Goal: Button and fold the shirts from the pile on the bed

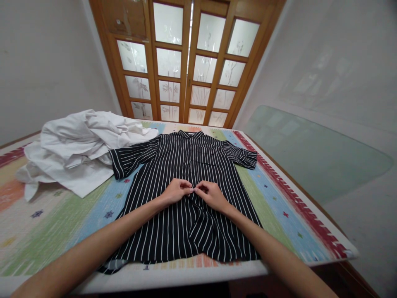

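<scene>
A black short-sleeved shirt (211,165) with white stripes lies spread out face up, its collar at the far end and its hem near the front edge. Both hands meet at the middle of its front. My left hand (177,191) is closed in a pinch on the shirt's front opening, thumb and forefinger together. Touching it at the fingertips, my right hand (212,194) pinches the shirt from the other side. Any button between the fingertips is too small to make out. Below the hands the cloth is rumpled and lifted into folds.
The shirt rests on a table with a colourful striped cloth (276,207). A crumpled white cloth (80,145) is heaped at the left, close to the left sleeve. A pale glass panel (313,153) leans along the right wall. Wooden glazed doors (186,82) stand behind the table.
</scene>
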{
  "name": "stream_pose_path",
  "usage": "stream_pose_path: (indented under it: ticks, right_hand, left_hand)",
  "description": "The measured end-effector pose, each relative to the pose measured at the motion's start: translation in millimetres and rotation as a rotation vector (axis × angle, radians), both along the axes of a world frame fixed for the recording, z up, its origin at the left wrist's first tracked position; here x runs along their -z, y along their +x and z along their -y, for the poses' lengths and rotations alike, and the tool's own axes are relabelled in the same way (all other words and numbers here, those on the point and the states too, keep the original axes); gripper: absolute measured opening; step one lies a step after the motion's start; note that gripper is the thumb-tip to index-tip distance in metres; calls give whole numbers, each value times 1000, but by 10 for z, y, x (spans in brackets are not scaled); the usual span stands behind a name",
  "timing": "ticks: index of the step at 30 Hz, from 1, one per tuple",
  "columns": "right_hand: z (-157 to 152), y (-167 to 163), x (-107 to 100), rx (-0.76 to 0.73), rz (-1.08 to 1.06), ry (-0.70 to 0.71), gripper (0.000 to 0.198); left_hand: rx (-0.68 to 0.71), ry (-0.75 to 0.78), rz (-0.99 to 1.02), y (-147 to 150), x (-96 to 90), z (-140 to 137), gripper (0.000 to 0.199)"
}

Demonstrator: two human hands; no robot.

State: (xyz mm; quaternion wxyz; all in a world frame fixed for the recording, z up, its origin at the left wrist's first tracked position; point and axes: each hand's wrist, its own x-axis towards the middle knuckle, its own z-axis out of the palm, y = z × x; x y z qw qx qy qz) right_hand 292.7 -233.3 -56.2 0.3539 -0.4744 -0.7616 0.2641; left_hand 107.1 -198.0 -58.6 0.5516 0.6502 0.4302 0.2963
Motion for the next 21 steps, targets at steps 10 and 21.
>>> stream_pose_path:
  ticks: [10, 21]
  right_hand:
    - [-28, 27, -17, 7, 111, 57, 12]
    - [591, 581, -360, -372, 529, -123, 45]
  left_hand:
    - [71, 60, -199, -32, -60, 41, 14]
    - [552, 573, -523, -663, -420, 651, 38]
